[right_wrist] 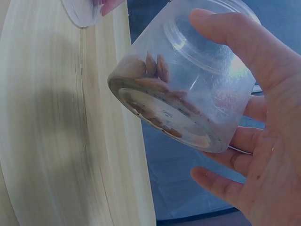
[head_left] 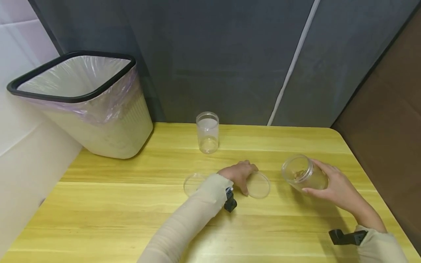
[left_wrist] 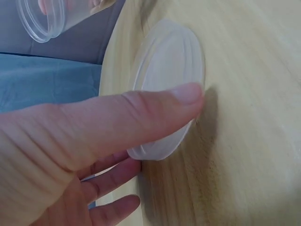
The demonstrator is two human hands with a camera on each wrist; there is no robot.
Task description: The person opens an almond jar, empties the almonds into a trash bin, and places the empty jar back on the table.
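While the right hand (head_left: pixel 332 186) tilts a jar (head_left: pixel 302 173), the left hand (head_left: pixel 238 175) pinches a lid (head_left: pixel 259 185).

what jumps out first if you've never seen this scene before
The right hand grips a tilted clear jar with brown nuts inside, above the yellow table. The left hand pinches a clear lid lying on the table. A lined waste bin stands far left.

Clear plastic jar (head_left: pixel 304 173), translucent plastic lid (head_left: pixel 258 185), smooth glossy wooden table (head_left: pixel 131 204)
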